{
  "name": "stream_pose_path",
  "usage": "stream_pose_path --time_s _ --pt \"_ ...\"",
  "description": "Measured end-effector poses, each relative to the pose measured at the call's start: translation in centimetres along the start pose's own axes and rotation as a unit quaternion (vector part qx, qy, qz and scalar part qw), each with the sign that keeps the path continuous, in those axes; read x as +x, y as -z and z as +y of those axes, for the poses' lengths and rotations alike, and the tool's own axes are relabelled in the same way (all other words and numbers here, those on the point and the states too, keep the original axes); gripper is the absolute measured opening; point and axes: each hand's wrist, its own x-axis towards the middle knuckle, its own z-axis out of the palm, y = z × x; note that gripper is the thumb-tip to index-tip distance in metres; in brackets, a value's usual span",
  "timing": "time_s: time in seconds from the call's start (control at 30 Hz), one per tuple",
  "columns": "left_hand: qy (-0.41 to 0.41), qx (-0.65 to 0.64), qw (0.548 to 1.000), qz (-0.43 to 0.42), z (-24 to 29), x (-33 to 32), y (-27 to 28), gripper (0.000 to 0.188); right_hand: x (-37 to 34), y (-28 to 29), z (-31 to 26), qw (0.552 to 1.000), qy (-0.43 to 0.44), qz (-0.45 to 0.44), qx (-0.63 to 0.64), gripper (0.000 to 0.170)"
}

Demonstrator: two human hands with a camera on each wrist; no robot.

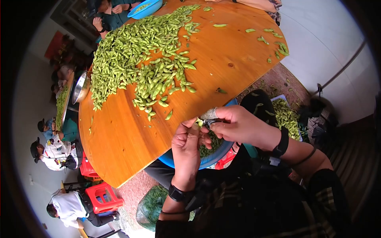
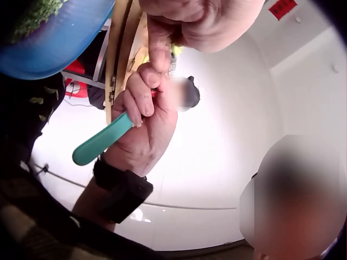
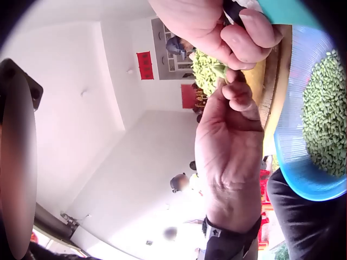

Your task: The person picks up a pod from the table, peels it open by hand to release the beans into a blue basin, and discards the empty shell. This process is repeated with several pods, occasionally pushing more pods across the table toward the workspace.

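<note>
My left hand (image 1: 186, 148) pinches a green bean pod (image 1: 199, 122) between thumb and fingertips, just above the blue basin (image 1: 206, 162). Touching or nearly touching the pod from the other side is my right hand (image 1: 244, 125), which has a light covering on one finger. The left wrist view shows the right hand (image 2: 143, 122) curled round a teal-handled tool (image 2: 103, 142); its working end is hidden. In the right wrist view, the pod (image 3: 219, 70) is between the fingertips of both hands, and shelled beans (image 3: 325, 114) lie in the basin.
A large heap of pods (image 1: 139, 51) covers the far left of the wooden table (image 1: 222, 51), with loose pods at its right end. A tray of pods (image 1: 286, 119) stands at the right. Other people sit around, near red stools (image 1: 104, 197).
</note>
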Motion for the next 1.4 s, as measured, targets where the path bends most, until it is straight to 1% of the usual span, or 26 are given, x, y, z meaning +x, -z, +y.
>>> stream_pose_path --time_s 0.03,0.13,0.2,0.27,0.33,0.37,0.47,0.5,0.53,0.6,0.63,0.67,0.7,0.73,0.77,0.83,0.87,0.9,0.93,0.97,1.07,1.1,1.2,1.23,1.3,1.4 --pt "0.0 0.0 1.0 0.0 -0.3 -0.1 -0.3 0.022 -0.1 -0.4 0.1 0.997 0.051 0.008 -0.051 0.014" --pt "0.005 -0.007 1.0 0.02 -0.8 -0.1 -0.5 0.019 0.2 -1.6 1.8 0.985 0.145 0.041 -0.089 0.02" --pt "-0.003 -0.02 1.0 -0.009 -1.1 -0.2 0.4 0.024 0.5 -2.1 2.6 0.979 0.169 0.053 -0.102 0.022" --pt "0.007 -0.053 0.999 0.008 -1.0 -0.7 0.4 0.026 0.7 -2.6 3.3 0.973 0.189 0.06 -0.114 0.023" --pt "0.012 -0.107 0.993 0.04 -0.7 -1.3 0.4 0.027 1.0 -2.9 3.8 0.954 0.231 0.066 -0.18 0.025" --pt "0.017 -0.101 0.993 0.052 -0.8 -1.7 0.8 0.028 1.0 -2.7 3.9 0.947 0.222 0.044 -0.227 0.029" --pt "0.037 -0.093 0.992 0.078 -0.4 -2.6 0.9 0.029 1.6 -3.0 4.4 0.962 0.215 0.024 -0.168 0.026" --pt "0.036 -0.086 0.993 0.074 -0.6 -3.0 1.2 0.027 1.9 -3.0 5.2 0.958 0.244 0.047 -0.139 0.023" --pt "0.032 -0.083 0.993 0.077 -0.9 -3.4 1.9 0.027 1.4 -2.6 4.4 0.946 0.251 0.086 -0.188 0.023" --pt "0.076 -0.02 0.991 0.111 -2.3 -4.2 3.7 0.021 -0.5 -1.2 2.5 0.961 0.178 0.119 -0.174 0.024" --pt "0.076 0.036 0.987 0.137 -3.3 -4.1 4.6 0.017 -1.2 0.0 2.8 0.94 0.222 0.161 -0.205 0.023" --pt "0.078 0.037 0.987 0.136 -5.0 -3.6 6.3 0.017 -2.1 1.5 3.3 0.913 0.263 0.203 -0.234 0.023" --pt "0.022 0.195 0.971 0.137 -7.0 -2.9 8.3 0.016 -3.5 3.1 3.8 0.902 0.253 0.23 -0.261 0.023" --pt "-0.034 0.348 0.927 0.133 -8.9 -2.3 10.1 0.015 -5.0 4.9 4.5 0.89 0.243 0.256 -0.288 0.023" --pt "-0.031 0.348 0.927 0.133 -10.1 -1.6 11.0 0.015 -6.5 6.6 5.5 0.884 0.189 0.278 -0.324 0.021" --pt "0.032 0.504 0.858 0.093 -11.9 0.6 12.2 0.015 -9.7 10.2 8.6 0.861 0.112 0.318 -0.381 0.016" --pt "0.036 0.505 0.858 0.09 -12.7 1.6 12.4 0.015 -10.9 11.8 10.9 0.846 0.091 0.337 -0.404 0.013" --pt "0.014 0.564 0.823 0.061 -13.5 2.5 12.4 0.015 -12.1 12.7 12.3 0.846 0.087 0.338 -0.402 0.013" --pt "-0.008 0.621 0.784 0.032 -14.2 3.5 12.4 0.016 -13.3 13.4 13.6 0.85 0.035 0.346 -0.396 0.011" --pt "0.025 0.633 0.774 0.011 -14.6 4.3 12.8 0.019 -14.1 13.5 14.6 0.851 -0.018 0.354 -0.387 0.01" --pt "0.082 0.666 0.741 -0.032 -14.2 5.9 11.1 0.022 -14.4 12.8 16.5 0.869 -0.007 0.369 -0.33 0.01" --pt "0.058 0.678 0.73 -0.059 -14.6 6.1 11.3 0.025 -14.3 12.7 16.9 0.874 -0.036 0.369 -0.315 0.011" --pt "0.041 0.686 0.719 -0.108 -15.8 6.6 11.7 0.028 -13.5 12.2 17.0 0.875 -0.024 0.375 -0.304 0.011" --pt "0.043 0.687 0.717 -0.11 -16.0 6.7 11.6 0.028 -13.4 12.3 17.5 0.878 -0.017 0.381 -0.29 0.01" --pt "-0.004 0.697 0.71 -0.101 -16.6 6.9 11.6 0.028 -13.2 12.6 17.7 0.877 -0.024 0.377 -0.297 0.01" --pt "-0.001 0.702 0.704 -0.107 -17.3 7.4 11.9 0.026 -12.8 12.8 17.8 0.877 -0.026 0.377 -0.299 0.011"
